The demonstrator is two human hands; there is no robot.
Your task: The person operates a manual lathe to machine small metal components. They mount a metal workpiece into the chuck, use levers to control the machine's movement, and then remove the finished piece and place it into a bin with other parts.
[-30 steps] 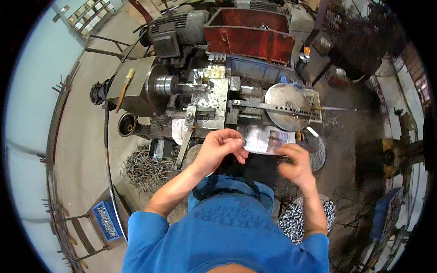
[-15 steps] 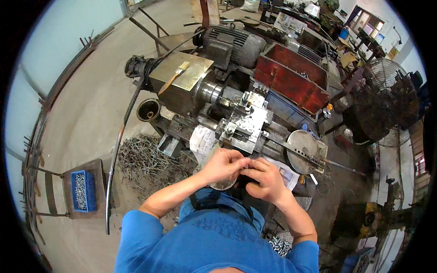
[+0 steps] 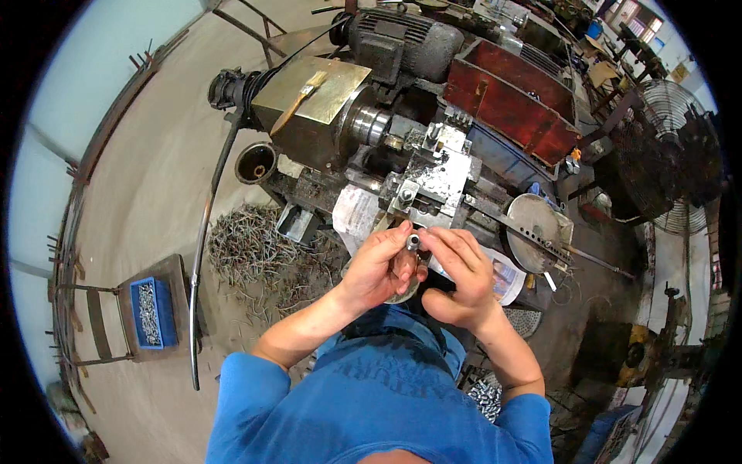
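A small, shiny, hollow cylindrical metal part (image 3: 413, 243) points its open end upward between my hands. My left hand (image 3: 379, 267) grips it with thumb and fingers. Beside it is my right hand (image 3: 464, 271), its fingers stretched toward the part and the fingertips at its edge; the right thumb stands apart, lower down. Just beyond my hands is a lathe, with its bright metal tool slide (image 3: 440, 182) nearest and its round spindle nose (image 3: 367, 124) farther left.
A wooden-handled brush (image 3: 297, 100) lies on the headstock cover (image 3: 336, 77). Behind are a motor (image 3: 402, 42) and red bin (image 3: 502, 100). A round pan (image 3: 533, 220) sits right. Metal shavings (image 3: 255, 247) and a blue crate of small parts (image 3: 166, 309) are left; a fan (image 3: 657, 155) stands right.
My hands have shifted away from my body, toward the lathe. They have turned and parted slightly, so the metal part now shows between them.
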